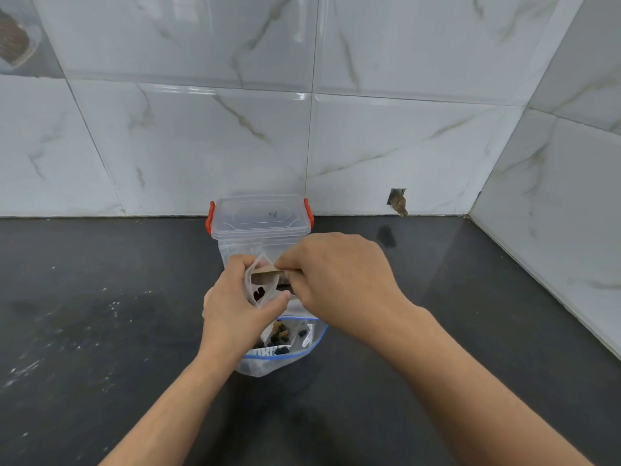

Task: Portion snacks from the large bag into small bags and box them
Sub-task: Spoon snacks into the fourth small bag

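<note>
My left hand (235, 304) grips a small clear zip bag (260, 284) and holds its mouth open above the counter; a few dark snack pieces lie inside. My right hand (339, 274) pinches a flat tan scoop or card (265, 272) at the bag's mouth. Below both hands lies the large clear bag (285, 344) with a blue zip strip, open, with dark and tan snack pieces in it. Behind them stands a clear plastic box (258, 220) with red latches and its lid on.
The black countertop (100, 314) runs to a white marble-tiled wall (201, 129) at the back and another at the right. White specks dust the counter at the left. A small hole (398, 200) shows in the back wall near the counter.
</note>
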The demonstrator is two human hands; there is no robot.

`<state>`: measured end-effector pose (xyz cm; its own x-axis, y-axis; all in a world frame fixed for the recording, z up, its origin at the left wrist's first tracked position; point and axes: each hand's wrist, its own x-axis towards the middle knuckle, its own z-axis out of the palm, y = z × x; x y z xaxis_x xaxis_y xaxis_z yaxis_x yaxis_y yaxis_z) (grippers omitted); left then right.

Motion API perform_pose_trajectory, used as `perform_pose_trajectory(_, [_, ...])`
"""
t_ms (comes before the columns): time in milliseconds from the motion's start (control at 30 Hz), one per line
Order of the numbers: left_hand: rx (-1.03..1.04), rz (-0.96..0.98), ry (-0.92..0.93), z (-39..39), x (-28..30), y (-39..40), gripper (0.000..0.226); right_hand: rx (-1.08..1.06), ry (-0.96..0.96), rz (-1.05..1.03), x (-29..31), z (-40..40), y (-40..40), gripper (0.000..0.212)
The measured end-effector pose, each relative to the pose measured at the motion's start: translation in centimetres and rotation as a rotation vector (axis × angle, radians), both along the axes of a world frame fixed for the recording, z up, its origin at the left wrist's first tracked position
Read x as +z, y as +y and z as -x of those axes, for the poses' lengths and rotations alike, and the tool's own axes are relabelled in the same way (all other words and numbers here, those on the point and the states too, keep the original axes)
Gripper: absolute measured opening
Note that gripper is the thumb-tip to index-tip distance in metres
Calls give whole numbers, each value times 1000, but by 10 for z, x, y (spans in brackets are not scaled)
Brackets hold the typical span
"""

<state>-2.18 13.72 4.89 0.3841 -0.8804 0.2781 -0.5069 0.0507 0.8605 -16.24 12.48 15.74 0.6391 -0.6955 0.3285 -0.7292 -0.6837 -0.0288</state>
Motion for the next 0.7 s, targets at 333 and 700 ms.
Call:
perform_pose_trajectory(333, [123, -14, -65, -14, 4, 19, 49, -264, -806, -715, -17, 44, -14, 20])
perform_pose_trajectory(700, [352, -58, -120, -45, -12, 59, 25, -351, -420, -702, -75, 29, 11, 20])
